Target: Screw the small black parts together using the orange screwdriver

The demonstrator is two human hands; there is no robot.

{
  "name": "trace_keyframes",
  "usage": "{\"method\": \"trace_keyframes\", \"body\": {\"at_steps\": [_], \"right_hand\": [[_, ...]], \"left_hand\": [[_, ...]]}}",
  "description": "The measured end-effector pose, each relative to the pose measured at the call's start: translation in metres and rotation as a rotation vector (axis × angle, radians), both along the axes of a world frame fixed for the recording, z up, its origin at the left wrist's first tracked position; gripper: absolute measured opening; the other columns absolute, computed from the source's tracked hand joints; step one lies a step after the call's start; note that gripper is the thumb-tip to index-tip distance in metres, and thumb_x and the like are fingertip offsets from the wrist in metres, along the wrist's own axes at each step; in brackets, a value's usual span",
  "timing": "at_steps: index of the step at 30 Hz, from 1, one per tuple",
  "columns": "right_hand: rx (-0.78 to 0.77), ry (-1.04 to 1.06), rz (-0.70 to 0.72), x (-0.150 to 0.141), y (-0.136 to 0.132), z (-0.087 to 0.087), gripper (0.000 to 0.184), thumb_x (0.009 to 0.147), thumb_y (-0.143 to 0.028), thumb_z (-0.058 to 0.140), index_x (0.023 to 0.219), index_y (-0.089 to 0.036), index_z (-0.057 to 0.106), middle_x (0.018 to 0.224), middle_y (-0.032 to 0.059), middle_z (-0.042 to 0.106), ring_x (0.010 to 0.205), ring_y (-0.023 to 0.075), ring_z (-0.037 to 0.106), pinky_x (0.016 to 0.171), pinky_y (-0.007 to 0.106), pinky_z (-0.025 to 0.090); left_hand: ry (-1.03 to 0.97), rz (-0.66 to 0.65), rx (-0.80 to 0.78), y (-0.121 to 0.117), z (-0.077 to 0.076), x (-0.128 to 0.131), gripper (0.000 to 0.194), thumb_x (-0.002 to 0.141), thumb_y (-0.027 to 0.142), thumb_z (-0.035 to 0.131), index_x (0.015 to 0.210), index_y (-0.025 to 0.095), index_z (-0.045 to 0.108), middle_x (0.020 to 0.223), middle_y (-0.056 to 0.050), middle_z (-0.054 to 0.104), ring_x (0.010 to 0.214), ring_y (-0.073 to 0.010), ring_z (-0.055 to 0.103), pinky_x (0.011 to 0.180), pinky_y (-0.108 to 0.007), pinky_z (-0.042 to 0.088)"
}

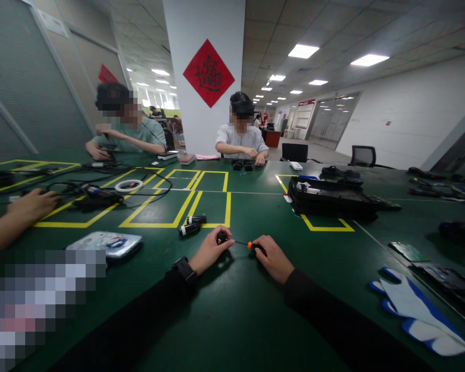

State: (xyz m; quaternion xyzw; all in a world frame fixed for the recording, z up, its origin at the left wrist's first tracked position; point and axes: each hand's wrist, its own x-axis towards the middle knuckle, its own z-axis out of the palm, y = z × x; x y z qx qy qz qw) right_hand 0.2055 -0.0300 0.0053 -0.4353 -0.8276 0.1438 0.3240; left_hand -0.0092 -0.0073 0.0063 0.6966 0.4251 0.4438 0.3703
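My left hand [210, 252] is closed around a small black part [221, 237] held just above the green table [232, 310]. My right hand [272, 257] grips a small screwdriver with an orange collar [250, 245], and its thin shaft reaches left to the black part. Two black and white cylindrical pieces [189, 225] lie just beyond my left hand, inside a yellow taped box. Both my arms are in black sleeves, with a black watch on the left wrist.
A white and blue glove [414, 310] lies at the right. A black tray [329, 199] sits beyond it. A clear plastic packet [106, 243] and cables [96, 196] lie at the left, near another person's hand [31, 204]. Two people sit across the table.
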Motion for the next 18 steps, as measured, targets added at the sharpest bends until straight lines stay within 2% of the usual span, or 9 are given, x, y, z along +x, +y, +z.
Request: {"method": "trace_keyframes", "body": {"at_steps": [9, 15, 18], "right_hand": [[-0.042, 0.066, -0.028, 0.0005, 0.0003, -0.004, 0.018, 0.079, -0.019, 0.054, 0.096, -0.018, 0.054, 0.092, 0.005, 0.055, 0.087, 0.0172, 0.05, 0.079, 0.032, 0.04], [-0.007, -0.007, -0.057, 0.0005, 0.0016, -0.0024, 0.014, 0.086, -0.019, 0.043, 0.086, -0.018, 0.057, 0.086, 0.0046, 0.055, 0.086, 0.0172, 0.048, 0.079, 0.032, 0.038], [-0.005, 0.009, -0.046, 0.0005, 0.0009, -0.0018, 0.009, 0.083, -0.018, 0.047, 0.088, -0.018, 0.055, 0.088, 0.0041, 0.054, 0.086, 0.0168, 0.047, 0.078, 0.031, 0.038]], "left_hand": [[-0.011, 0.028, -0.01, 0.002, -0.0016, -0.0002, 0.02, 0.074, 0.033, 0.057, 0.084, 0.017, 0.05, 0.076, 0.002, 0.052, 0.069, -0.0114, 0.049, 0.066, -0.023, 0.039], [-0.016, 0.022, -0.006, 0.0018, -0.0006, 0.0004, 0.019, 0.074, 0.031, 0.057, 0.084, 0.017, 0.05, 0.078, 0.002, 0.053, 0.07, -0.0114, 0.05, 0.067, -0.023, 0.039], [-0.011, 0.028, -0.002, 0.0023, -0.0007, 0.0001, 0.02, 0.073, 0.032, 0.058, 0.085, 0.017, 0.05, 0.078, 0.002, 0.053, 0.071, -0.0117, 0.05, 0.068, -0.023, 0.04]]}}
